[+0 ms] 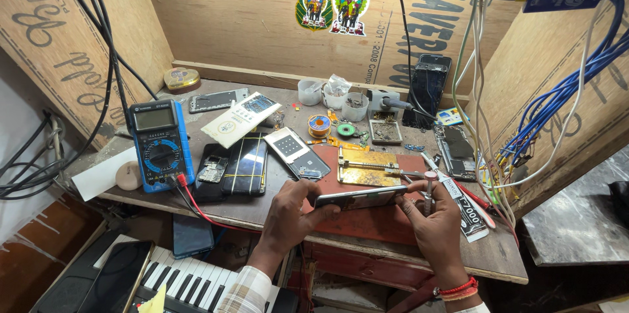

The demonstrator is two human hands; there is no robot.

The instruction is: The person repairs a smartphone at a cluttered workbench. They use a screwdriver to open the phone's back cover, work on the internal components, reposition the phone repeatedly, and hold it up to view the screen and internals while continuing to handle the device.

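A smartphone (360, 197) is held edge-on, level above a red work mat (367, 221), between both hands. My left hand (290, 216) grips its left end with thumb and fingers. At the phone's right end, my right hand (434, 221) steadies it and also holds a small silver screwdriver (429, 190) upright between its fingers. A brass-coloured board holder (368, 166) lies on the mat just behind the phone.
A blue multimeter (160, 144) stands at the left with a red lead. Dismantled phones (236, 167), small plastic cups (354, 107), a solder spool (319, 124), a glue tube (466, 211) and hanging cables (485, 90) crowd the wooden bench. A keyboard (190, 283) sits below.
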